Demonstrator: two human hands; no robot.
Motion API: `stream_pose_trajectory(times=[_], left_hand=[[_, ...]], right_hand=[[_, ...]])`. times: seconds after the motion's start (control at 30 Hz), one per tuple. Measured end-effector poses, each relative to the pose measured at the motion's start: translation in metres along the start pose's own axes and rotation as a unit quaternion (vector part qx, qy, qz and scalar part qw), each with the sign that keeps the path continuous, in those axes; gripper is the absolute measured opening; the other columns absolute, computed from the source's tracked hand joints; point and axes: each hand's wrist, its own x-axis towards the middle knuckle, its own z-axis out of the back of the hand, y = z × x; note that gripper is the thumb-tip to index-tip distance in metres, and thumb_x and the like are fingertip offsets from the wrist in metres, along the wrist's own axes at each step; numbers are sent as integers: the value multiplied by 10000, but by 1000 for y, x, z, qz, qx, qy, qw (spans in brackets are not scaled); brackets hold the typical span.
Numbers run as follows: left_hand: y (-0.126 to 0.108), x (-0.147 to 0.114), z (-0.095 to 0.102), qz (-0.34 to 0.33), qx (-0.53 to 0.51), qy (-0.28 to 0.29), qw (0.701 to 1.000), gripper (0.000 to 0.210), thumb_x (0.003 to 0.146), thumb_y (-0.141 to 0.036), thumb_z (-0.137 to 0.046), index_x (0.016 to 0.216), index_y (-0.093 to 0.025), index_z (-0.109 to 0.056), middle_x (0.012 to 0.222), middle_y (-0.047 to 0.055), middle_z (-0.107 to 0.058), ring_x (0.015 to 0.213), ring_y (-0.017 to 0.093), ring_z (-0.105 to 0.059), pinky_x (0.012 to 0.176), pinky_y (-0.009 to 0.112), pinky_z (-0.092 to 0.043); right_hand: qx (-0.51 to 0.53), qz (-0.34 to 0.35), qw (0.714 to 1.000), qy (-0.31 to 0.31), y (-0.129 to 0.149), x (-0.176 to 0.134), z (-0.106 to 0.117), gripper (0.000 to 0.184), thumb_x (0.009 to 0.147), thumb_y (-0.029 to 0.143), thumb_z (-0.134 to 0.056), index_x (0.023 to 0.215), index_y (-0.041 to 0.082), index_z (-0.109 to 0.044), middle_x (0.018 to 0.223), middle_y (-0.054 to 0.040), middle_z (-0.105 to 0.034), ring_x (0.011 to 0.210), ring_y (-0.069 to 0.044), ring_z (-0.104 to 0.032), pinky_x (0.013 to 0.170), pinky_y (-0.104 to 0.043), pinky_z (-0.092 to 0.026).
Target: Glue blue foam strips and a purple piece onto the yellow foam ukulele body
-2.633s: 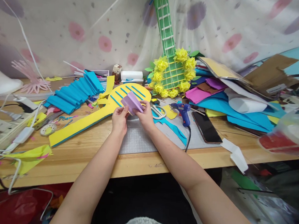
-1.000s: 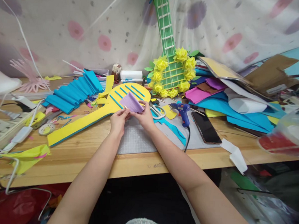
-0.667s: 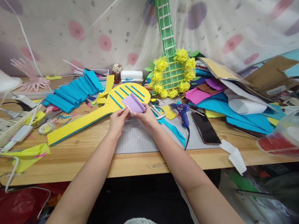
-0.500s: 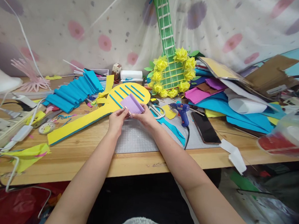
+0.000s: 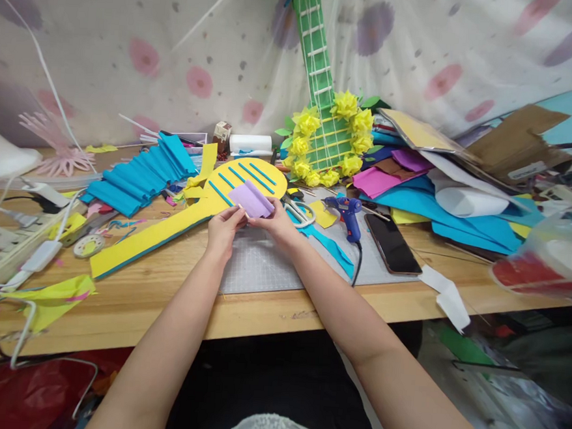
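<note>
Between my two hands is a small sheet of purple crepe paper [image 5: 251, 199], its right side curling up. My left hand [image 5: 225, 228] pinches its lower left corner, and my right hand [image 5: 274, 220] grips its lower right edge. Just behind the sheet lies a yellow guitar-shaped cutout [image 5: 162, 235] with blue strips across its round body, partly covered by the paper. A pair of scissors [image 5: 302, 213] rests right beside my right hand. Under my hands spreads a grey cutting mat [image 5: 262, 268].
A blue glue gun [image 5: 348, 217] and a black phone [image 5: 393, 243] lie to the right. Behind stands a green paper guitar [image 5: 321, 63] with yellow flowers. Pleated blue crepe paper [image 5: 142, 175] and a power strip [image 5: 14, 244] with cables are on the left; stacked papers [image 5: 462, 214] fill the right.
The purple paper's curled right edge has shifted slightly in my fingers. Both hands hold nearly the same place.
</note>
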Motion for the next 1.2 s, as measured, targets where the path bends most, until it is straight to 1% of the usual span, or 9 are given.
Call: stream_pose_trajectory(times=[0.13,0.3,0.43,0.5,0.67,0.83,0.97,1.07,1.2], left_hand=[[1,0,0,-8,23,-6,1000,285,503,-267,-767,710,-121,-637,641,30,-649,604,133,-618,695,300,-495],[-3,-1,3,-8,46,36,998,373,517,-254,-760,846,-157,-613,721,39,-673,642,169,-654,646,306,-514],[-4,-5,1,45,73,76,993,431,514,-222,-778,917,-139,-649,865,106,-692,659,201,-663,591,318,-530],[-1,-6,-1,43,72,76,994,438,511,-200,-786,925,-133,-661,901,119,-692,649,198,-662,571,308,-533],[4,-8,-4,37,50,46,997,402,573,-214,-761,945,-108,-653,884,121,-696,685,183,-670,570,261,-536],[2,-10,-3,63,64,79,993,414,617,-186,-733,1017,-147,-634,990,101,-682,760,193,-675,620,275,-547],[-3,-11,-3,93,58,103,989,276,731,-198,-632,998,-129,-623,955,102,-686,761,191,-678,610,267,-547],[-5,-11,-4,68,70,74,992,188,759,-176,-585,927,-96,-616,888,99,-686,698,173,-678,583,247,-540],[-4,-8,-1,-15,109,55,992,181,751,-196,-586,905,-105,-605,777,54,-672,619,153,-663,544,229,-522]], right_hand=[[-85,35,995,-33,-1,0,-2,650,453,232,-779,998,216,-424,941,-2,-531,816,-150,-559,636,-286,-516],[-50,32,998,-13,6,1,3,640,494,268,-761,1008,238,-380,785,39,-550,692,-131,-572,600,-282,-497],[-38,90,993,-62,12,2,6,608,554,301,-731,1031,243,-358,718,64,-548,649,-115,-574,648,-295,-499],[-25,108,990,-84,14,2,5,590,571,317,-722,1026,242,-353,715,69,-552,627,-107,-573,667,-298,-500],[-3,87,994,-63,10,0,-2,563,558,324,-736,986,231,-382,721,67,-577,640,-107,-586,678,-292,-500],[-18,61,996,-68,7,1,2,536,546,308,-738,959,224,-407,703,65,-578,636,-109,-576,629,-277,-492],[-21,85,990,-111,11,3,6,479,592,353,-706,960,230,-424,694,63,-559,638,-103,-565,578,-244,-487],[-42,92,988,-120,12,5,7,387,631,399,-666,910,217,-468,677,47,-548,646,-104,-554,535,-223,-477],[-79,100,983,-129,13,5,7,305,661,410,-632,841,196,-510,699,21,-552,653,-109,-555,505,-215,-476]])
